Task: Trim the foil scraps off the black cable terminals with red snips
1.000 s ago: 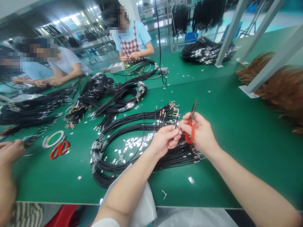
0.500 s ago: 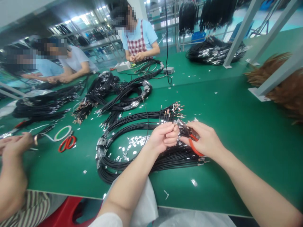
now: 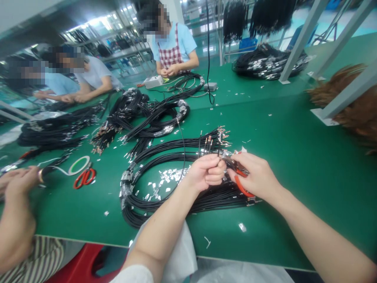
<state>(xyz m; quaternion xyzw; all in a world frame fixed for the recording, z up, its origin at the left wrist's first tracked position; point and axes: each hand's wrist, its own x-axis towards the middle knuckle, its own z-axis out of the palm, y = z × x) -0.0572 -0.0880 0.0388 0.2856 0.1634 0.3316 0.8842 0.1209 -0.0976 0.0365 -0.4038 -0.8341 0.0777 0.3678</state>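
My left hand is closed, its fingers curled round a thin black cable whose end pokes up above the thumb. Just to its right, my right hand grips red-handled pliers; their dark jaws point left and meet the left fingertips. Fingers partly hide the jaws, so whether they touch the cable is unclear. Below and behind both hands lies a looped bundle of black cables, bound with clear tape at its left bend. Bare coppery ends stick out at the bundle's upper right.
Silvery scraps lie inside the loop on the green table. Red-handled scissors and a tape roll sit left, near a neighbour's hands. More cable bundles lie beyond. Grey posts rise at right; co-workers sit opposite.
My left hand has turned slightly, and the cable end now shows above its thumb. The pliers' dark jaws have come up against the left fingertips. Nearby bundles have stayed put.
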